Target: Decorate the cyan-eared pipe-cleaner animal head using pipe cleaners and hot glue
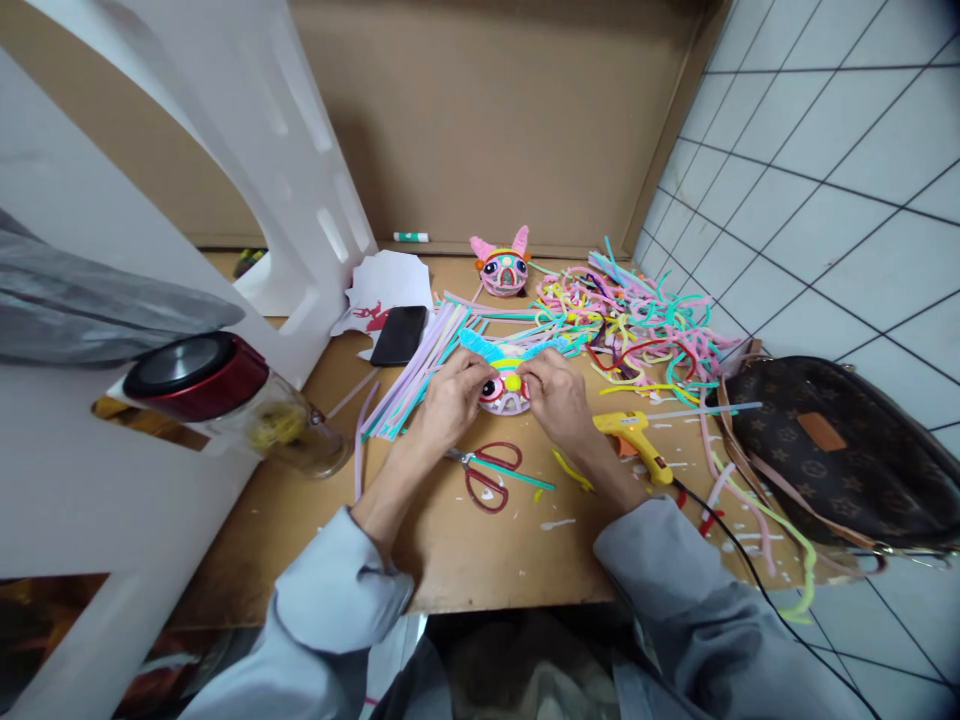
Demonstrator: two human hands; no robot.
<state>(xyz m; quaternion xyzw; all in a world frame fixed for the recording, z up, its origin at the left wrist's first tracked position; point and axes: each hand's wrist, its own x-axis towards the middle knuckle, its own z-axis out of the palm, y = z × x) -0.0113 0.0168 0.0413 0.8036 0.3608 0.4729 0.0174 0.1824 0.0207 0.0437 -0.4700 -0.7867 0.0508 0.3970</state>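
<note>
Between my two hands is a pipe-cleaner animal face [504, 400] with blue ears, a yellow nose and round eyes. My left hand [456, 398] grips its left side, fingers pinched by one eye. On the other side my right hand [556, 396] pinches the face near the second eye, which the fingers partly cover. Just below lie red-handled scissors [491, 480] with a teal pipe cleaner [517, 473] across them. A yellow glue gun [637, 440] rests right of my right forearm. Lilac and teal pipe cleaners [420, 370] are bunched beside my left hand.
A pink-eared animal face [504, 272] stands at the back. Tangled pipe cleaners [630, 320] spread at the back right. A phone [400, 336] lies on white paper [390, 278] near a marker [411, 238]. A glass bottle [240, 400] stands left, a brown bag [840, 450] right.
</note>
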